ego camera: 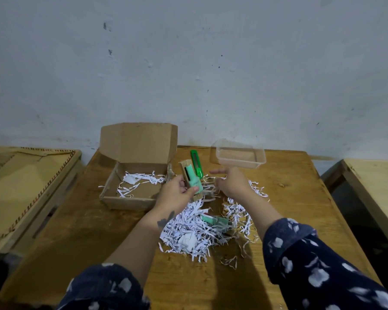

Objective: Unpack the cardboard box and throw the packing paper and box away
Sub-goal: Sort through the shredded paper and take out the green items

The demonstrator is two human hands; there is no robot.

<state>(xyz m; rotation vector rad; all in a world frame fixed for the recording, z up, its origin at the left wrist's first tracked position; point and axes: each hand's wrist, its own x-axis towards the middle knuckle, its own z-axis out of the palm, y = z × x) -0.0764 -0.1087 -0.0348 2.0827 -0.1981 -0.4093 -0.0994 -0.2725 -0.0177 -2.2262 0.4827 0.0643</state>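
An open cardboard box (130,199) sits at the table's back left, lid up, with a few white paper shreds inside. My left hand (177,193) grips a mint-green packaged item (192,177) just right of the box. My right hand (231,183) hovers beside it, fingers spread, over the shreds and holding nothing. A heap of white shredded packing paper (199,231) covers the table's middle. A second mint-green item (214,220) lies half buried in it.
A green utility knife (197,162) lies behind my hands. A clear plastic container (238,156) stands at the back right of the wooden table (289,209). Wooden furniture flanks both sides, a wall runs behind.
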